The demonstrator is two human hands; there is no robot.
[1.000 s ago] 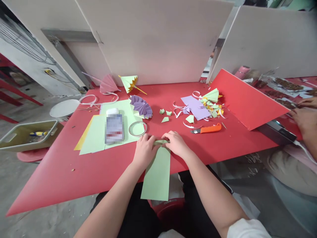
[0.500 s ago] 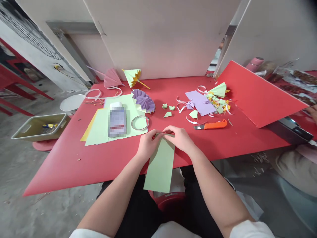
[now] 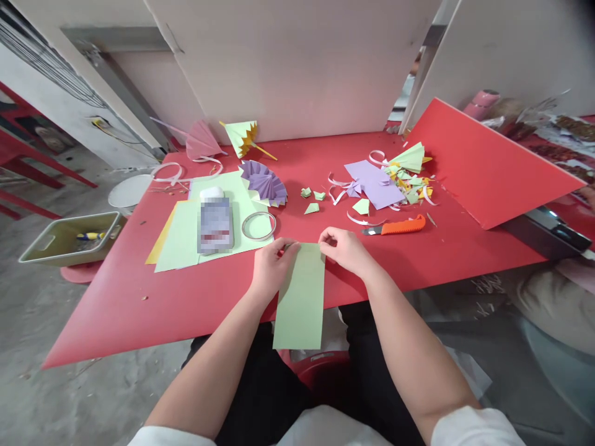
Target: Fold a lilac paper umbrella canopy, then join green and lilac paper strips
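Holding the green paper strip (image 3: pixel 300 300) at its far end, we position its near end beyond the near edge of the red counter (image 3: pixel 153 310). Our left hand (image 3: pixel 273 266) grasps the strip's far left corner between thumb and fingers; our right hand (image 3: pixel 346 249) pinches the far right corner likewise. To the right of the right hand, we locate the orange cutter (image 3: pixel 397 227), blade exposed and pointing left. Beyond the left hand, we find a ring (image 3: pixel 259 240) at the right edge of the green sheets (image 3: pixel 179 238), with a blurred rectangular device (image 3: pixel 215 226) near it. Farther out, green scraps (image 3: pixel 312 209) lie near the middle of the counter, and a purple sheet (image 3: pixel 379 186) lies to their right. To the left of the scraps, purple pleated paper (image 3: pixel 263 184) rests partly on the green sheets. At the far edge, we observe a pink paper umbrella (image 3: pixel 201 142) and a green paper umbrella (image 3: pixel 242 136) near the upright panel (image 3: pixel 302 68).
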